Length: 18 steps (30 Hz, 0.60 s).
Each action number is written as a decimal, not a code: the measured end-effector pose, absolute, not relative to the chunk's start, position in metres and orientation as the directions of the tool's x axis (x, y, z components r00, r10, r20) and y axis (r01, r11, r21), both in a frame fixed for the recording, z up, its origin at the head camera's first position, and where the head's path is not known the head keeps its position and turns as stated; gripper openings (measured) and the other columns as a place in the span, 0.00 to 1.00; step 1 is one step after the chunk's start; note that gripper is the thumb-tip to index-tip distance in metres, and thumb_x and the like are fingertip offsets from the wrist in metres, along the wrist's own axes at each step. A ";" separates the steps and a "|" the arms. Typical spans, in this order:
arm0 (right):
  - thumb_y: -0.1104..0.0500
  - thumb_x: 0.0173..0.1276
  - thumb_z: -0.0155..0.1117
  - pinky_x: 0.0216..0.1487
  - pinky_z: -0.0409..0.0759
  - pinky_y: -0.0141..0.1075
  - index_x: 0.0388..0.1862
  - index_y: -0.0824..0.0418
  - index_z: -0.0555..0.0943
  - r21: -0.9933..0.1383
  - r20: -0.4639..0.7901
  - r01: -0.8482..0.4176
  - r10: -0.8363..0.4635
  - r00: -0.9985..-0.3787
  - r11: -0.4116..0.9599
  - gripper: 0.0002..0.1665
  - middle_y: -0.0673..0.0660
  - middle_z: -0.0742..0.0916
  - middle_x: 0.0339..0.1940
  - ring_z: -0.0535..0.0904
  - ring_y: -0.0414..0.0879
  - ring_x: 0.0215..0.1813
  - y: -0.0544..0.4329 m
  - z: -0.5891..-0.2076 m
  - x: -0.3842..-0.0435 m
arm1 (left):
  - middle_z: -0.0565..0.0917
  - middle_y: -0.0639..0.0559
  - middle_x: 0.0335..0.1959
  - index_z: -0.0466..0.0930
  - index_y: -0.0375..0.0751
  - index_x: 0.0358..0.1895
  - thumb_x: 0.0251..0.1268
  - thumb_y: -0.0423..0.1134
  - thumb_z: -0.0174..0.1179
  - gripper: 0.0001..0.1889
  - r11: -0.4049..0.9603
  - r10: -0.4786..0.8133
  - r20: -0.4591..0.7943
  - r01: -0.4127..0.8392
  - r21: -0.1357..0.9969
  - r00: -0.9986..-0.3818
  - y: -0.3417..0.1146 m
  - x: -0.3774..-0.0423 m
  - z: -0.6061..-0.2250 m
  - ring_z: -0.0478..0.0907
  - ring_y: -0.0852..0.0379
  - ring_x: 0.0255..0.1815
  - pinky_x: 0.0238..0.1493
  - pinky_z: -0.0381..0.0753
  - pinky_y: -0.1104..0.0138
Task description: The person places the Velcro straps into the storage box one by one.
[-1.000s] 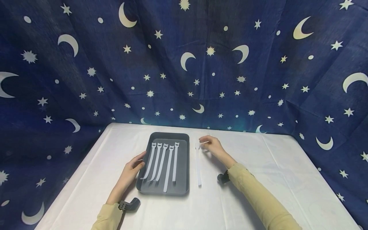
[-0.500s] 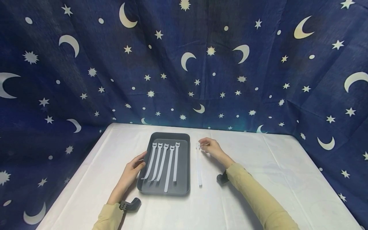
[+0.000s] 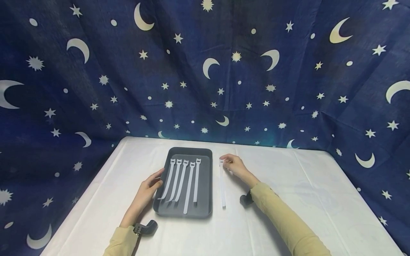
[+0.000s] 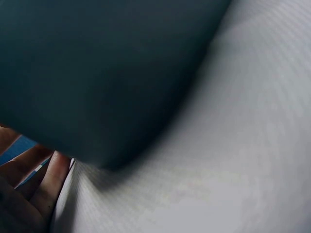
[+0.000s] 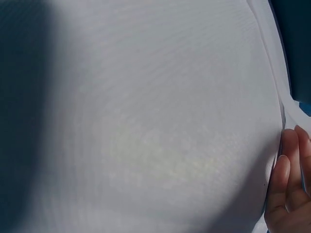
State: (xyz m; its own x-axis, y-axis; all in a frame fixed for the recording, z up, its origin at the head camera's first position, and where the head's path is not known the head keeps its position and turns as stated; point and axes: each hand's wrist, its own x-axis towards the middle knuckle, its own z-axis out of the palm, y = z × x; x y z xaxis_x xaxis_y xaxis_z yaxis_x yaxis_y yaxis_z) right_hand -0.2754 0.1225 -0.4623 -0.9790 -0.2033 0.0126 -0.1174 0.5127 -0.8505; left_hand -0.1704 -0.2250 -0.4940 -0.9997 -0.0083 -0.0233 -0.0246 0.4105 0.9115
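A dark grey tray (image 3: 205, 209) stands left of the table's middle, with several white hook-and-loop cable ties (image 3: 180, 181) side by side in it. My left hand (image 3: 145, 192) rests against the tray's left side, fingers extended and thumb at the rim. In the left wrist view its fingers (image 4: 56, 174) show beside a dark, blurred tray wall (image 4: 107, 82). One more white cable tie (image 3: 222, 188) lies lengthwise on the table, right of the tray. My right hand (image 3: 237, 167) pinches its slotted head between thumb and fingers. The right wrist view shows only fingertips (image 5: 290, 145) by the strap.
A white cloth covers the table (image 3: 288, 199). Behind it hangs a dark blue curtain (image 3: 179, 71) with moons and stars. Black wrist cameras (image 3: 147, 227) sit at both cuffs, the left one close to the tray's near-left corner.
My right hand has come slightly left, its fingers closing over the loose tie's head. That tie stays about where it was. My left hand and the tray have not moved.
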 end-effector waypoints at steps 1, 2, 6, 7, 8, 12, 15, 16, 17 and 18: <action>0.70 0.63 0.56 0.30 0.74 0.29 0.50 0.67 0.81 -0.850 0.012 -0.116 -0.201 -0.980 0.513 0.16 0.66 0.85 0.39 0.77 0.46 0.35 0.123 -0.462 -0.275 | 0.67 0.43 0.72 0.64 0.55 0.71 0.70 0.41 0.51 0.26 0.411 -0.007 -0.025 -0.025 0.911 -1.000 -0.225 -0.170 -0.494 0.66 0.39 0.71 0.70 0.63 0.39; 0.71 0.63 0.56 0.30 0.75 0.29 0.50 0.67 0.81 -0.851 0.010 -0.113 -0.199 -0.980 0.512 0.17 0.66 0.85 0.37 0.78 0.45 0.34 0.123 -0.462 -0.275 | 0.67 0.44 0.72 0.64 0.55 0.71 0.70 0.41 0.51 0.26 0.411 -0.005 -0.025 -0.025 0.911 -1.000 -0.225 -0.170 -0.494 0.66 0.39 0.71 0.70 0.63 0.39; 0.72 0.63 0.56 0.29 0.74 0.29 0.50 0.68 0.81 -0.864 0.003 -0.096 -0.187 -0.982 0.494 0.17 0.64 0.84 0.32 0.79 0.44 0.31 0.123 -0.462 -0.275 | 0.67 0.44 0.72 0.64 0.55 0.71 0.70 0.41 0.51 0.26 0.410 -0.002 -0.023 -0.022 0.912 -1.000 -0.224 -0.170 -0.493 0.66 0.39 0.71 0.70 0.63 0.39; 0.72 0.63 0.56 0.28 0.75 0.28 0.50 0.68 0.81 -0.866 0.001 -0.092 -0.184 -0.983 0.491 0.17 0.63 0.84 0.31 0.79 0.44 0.30 0.123 -0.462 -0.275 | 0.67 0.44 0.72 0.64 0.55 0.71 0.70 0.40 0.51 0.26 0.411 -0.001 -0.022 -0.021 0.912 -1.000 -0.224 -0.170 -0.493 0.66 0.39 0.71 0.70 0.63 0.39; 0.72 0.63 0.55 0.28 0.75 0.29 0.50 0.68 0.81 -0.869 0.000 -0.088 -0.179 -0.984 0.487 0.17 0.62 0.84 0.30 0.80 0.44 0.29 0.122 -0.461 -0.275 | 0.67 0.43 0.72 0.64 0.55 0.71 0.70 0.40 0.51 0.26 0.410 -0.001 -0.021 -0.019 0.912 -1.000 -0.224 -0.170 -0.493 0.66 0.39 0.71 0.70 0.63 0.39; 0.72 0.62 0.55 0.27 0.77 0.30 0.50 0.68 0.81 -0.875 0.001 -0.076 -0.156 -0.988 0.478 0.18 0.59 0.82 0.28 0.79 0.42 0.27 0.122 -0.459 -0.275 | 0.67 0.43 0.72 0.64 0.55 0.71 0.70 0.41 0.51 0.26 0.410 0.002 -0.017 -0.015 0.912 -1.000 -0.224 -0.171 -0.493 0.66 0.38 0.71 0.70 0.64 0.39; 0.72 0.62 0.55 0.28 0.79 0.33 0.51 0.68 0.81 -0.877 0.004 -0.077 -0.152 -0.988 0.475 0.18 0.59 0.82 0.29 0.79 0.42 0.27 0.122 -0.458 -0.275 | 0.67 0.43 0.72 0.64 0.54 0.71 0.70 0.40 0.51 0.26 0.409 0.004 -0.011 -0.009 0.912 -1.000 -0.225 -0.171 -0.493 0.66 0.38 0.71 0.70 0.64 0.39; 0.72 0.62 0.55 0.29 0.80 0.33 0.51 0.67 0.81 -0.878 0.004 -0.075 -0.149 -0.989 0.472 0.18 0.59 0.82 0.29 0.79 0.41 0.27 0.122 -0.457 -0.275 | 0.67 0.43 0.72 0.64 0.54 0.71 0.70 0.40 0.51 0.26 0.410 0.002 -0.013 -0.011 0.912 -1.000 -0.225 -0.171 -0.493 0.66 0.38 0.71 0.70 0.64 0.39; 0.71 0.63 0.55 0.29 0.80 0.34 0.51 0.67 0.81 -0.879 0.005 -0.075 -0.148 -0.989 0.470 0.18 0.59 0.83 0.30 0.79 0.41 0.27 0.122 -0.457 -0.274 | 0.67 0.43 0.72 0.64 0.54 0.71 0.70 0.40 0.51 0.26 0.412 0.001 -0.014 -0.013 0.911 -1.000 -0.225 -0.171 -0.493 0.66 0.38 0.71 0.70 0.63 0.39; 0.71 0.63 0.55 0.30 0.80 0.33 0.51 0.67 0.81 -0.881 0.007 -0.076 -0.147 -0.989 0.467 0.18 0.60 0.83 0.31 0.79 0.40 0.27 0.122 -0.456 -0.274 | 0.67 0.43 0.72 0.64 0.55 0.71 0.70 0.40 0.51 0.26 0.414 0.001 -0.015 -0.014 0.910 -1.000 -0.225 -0.171 -0.493 0.66 0.38 0.71 0.70 0.63 0.39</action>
State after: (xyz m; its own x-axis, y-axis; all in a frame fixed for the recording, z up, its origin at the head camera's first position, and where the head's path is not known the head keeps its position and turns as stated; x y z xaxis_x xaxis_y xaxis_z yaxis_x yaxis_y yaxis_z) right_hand -0.2738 0.1219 -0.4559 -0.9892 -0.1467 0.0074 -0.0758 0.4666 -0.8812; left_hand -0.1707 -0.2248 -0.4934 -0.9999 0.0009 -0.0154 -0.0137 0.4144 0.9100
